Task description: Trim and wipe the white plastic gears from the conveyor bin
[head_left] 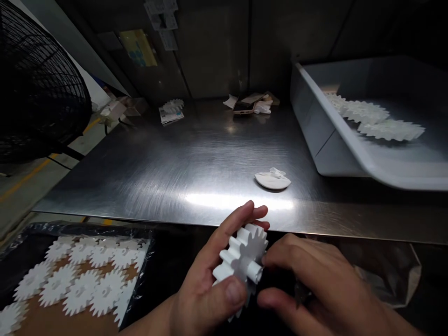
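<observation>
A white plastic gear (241, 254) with a short hub sticking out of its face is gripped in my left hand (206, 284), thumb on the near side and fingers behind. Close on its right is my right hand (322, 275), the curled index fingertip at the gear's edge and the thumb just below, apart from the hub. Something small and dark (301, 293) shows under the curled fingers of the right hand; its kind cannot be made out. Both hands are in front of the steel table's near edge.
On the steel table (157, 163) lie a small white pouch-like piece (273, 179), a phone (244, 106) with scraps, and a gear on paper (172, 112). A grey bin (336, 126) holds gears (392, 128). Lower left, a lined box holds rows of gears (82, 291). A fan (42, 79) stands left.
</observation>
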The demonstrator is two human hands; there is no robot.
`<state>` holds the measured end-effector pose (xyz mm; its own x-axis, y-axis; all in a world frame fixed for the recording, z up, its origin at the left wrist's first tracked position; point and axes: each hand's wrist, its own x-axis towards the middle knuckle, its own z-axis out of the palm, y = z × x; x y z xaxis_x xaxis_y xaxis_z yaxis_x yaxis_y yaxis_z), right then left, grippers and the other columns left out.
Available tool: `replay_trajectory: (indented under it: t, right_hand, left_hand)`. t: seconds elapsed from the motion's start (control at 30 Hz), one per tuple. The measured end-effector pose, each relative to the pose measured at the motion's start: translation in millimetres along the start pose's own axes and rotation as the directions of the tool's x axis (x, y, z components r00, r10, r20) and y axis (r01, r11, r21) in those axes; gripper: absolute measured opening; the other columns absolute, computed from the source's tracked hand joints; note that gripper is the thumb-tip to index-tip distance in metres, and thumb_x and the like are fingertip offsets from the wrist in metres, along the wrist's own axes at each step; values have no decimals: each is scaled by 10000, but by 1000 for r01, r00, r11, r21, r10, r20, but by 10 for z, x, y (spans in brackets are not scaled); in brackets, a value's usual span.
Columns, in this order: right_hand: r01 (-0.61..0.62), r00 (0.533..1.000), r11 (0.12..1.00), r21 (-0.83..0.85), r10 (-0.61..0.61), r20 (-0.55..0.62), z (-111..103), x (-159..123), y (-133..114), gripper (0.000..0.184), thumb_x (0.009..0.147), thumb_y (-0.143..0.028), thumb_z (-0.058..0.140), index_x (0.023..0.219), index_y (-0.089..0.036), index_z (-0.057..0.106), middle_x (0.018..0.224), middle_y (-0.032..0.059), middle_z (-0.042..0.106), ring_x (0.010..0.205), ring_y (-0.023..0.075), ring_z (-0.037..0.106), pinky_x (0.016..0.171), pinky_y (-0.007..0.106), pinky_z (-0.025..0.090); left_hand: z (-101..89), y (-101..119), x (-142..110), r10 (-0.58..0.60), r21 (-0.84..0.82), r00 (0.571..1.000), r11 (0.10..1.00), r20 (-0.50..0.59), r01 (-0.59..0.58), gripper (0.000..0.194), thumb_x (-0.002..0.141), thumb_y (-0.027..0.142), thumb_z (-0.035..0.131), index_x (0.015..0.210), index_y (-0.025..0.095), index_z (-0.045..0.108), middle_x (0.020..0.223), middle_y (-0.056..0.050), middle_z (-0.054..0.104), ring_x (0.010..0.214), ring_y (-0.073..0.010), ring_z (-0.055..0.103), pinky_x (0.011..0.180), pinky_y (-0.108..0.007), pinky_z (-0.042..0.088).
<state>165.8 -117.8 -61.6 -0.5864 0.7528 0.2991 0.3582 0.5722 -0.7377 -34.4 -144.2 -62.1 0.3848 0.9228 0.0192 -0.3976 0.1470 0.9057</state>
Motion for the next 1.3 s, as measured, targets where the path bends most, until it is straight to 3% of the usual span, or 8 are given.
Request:
replay_trajectory:
  t: [0.13,0.3,0.4,0.5,0.63,0.83,1.0,1.3]
  right_hand:
    - [52,997,999,0,-52,-56,76,51,-25,198,1028,-327,475,960,-202,613,773,-2,662,647,152,628,615,276,475]
    - [138,987,984,-112,-146,-65,66,55,-31,128,1001,-180,499,1067,-163,607,761,15,671,646,167,640,594,286,486]
    - [267,956,950,-160,-283,-81,61,40,5,194,987,-114,492,1166,-133,564,782,38,683,710,188,661,645,310,518]
    - [251,959,961,-117,-263,-101,78,26,48,146,977,-115,511,1103,-155,574,806,36,691,690,176,645,621,298,509]
    - [101,987,995,-28,-104,-123,76,2,76,104,944,-146,591,1037,-188,572,823,12,668,675,156,627,613,280,491]
    - [-3,999,993,-119,-3,-49,-50,-20,45,239,955,-278,542,1183,-212,516,990,57,663,831,216,659,692,337,560]
    - [59,998,959,-277,-60,7,-144,-1,13,218,993,-177,376,1071,-207,576,821,41,652,694,214,633,578,323,530]
    - [25,999,907,-419,-31,-8,-71,58,-31,497,1047,-516,294,815,-190,589,717,42,640,611,234,625,521,338,465]
  left_hand:
    - [4,-30,-4,77,44,996,996,35,-78,574,953,382,560,1493,362,366,1591,-8,329,1468,-298,251,1177,-381,277]
    - [17,5,-3,-79,-165,996,984,-42,71,612,951,521,500,1511,326,348,1626,-6,252,1495,-307,160,1213,-421,169]
    - [41,-7,38,-208,-394,978,901,-21,183,548,996,497,378,1460,219,467,1512,-107,456,1413,-354,352,1195,-503,174]
    - [71,-34,58,-198,-486,980,858,-21,163,475,1016,398,349,1373,186,578,1342,-122,621,1348,-338,448,1188,-496,176]
    - [92,-40,21,-125,-413,991,905,-41,96,467,986,418,432,1410,251,533,1368,-77,607,1353,-324,437,1177,-447,200]
    - [75,-32,1,-92,-398,996,914,-11,80,550,943,425,501,1457,233,467,1472,-62,510,1377,-304,410,1179,-392,250]
    - [99,-40,-10,-111,-394,991,916,-69,76,569,904,391,562,1441,221,488,1513,-76,463,1358,-276,439,1111,-336,351]
    - [201,-35,-30,-119,-181,973,980,-197,83,620,844,468,586,1433,296,493,1540,-28,418,1398,-373,339,1167,-465,239]
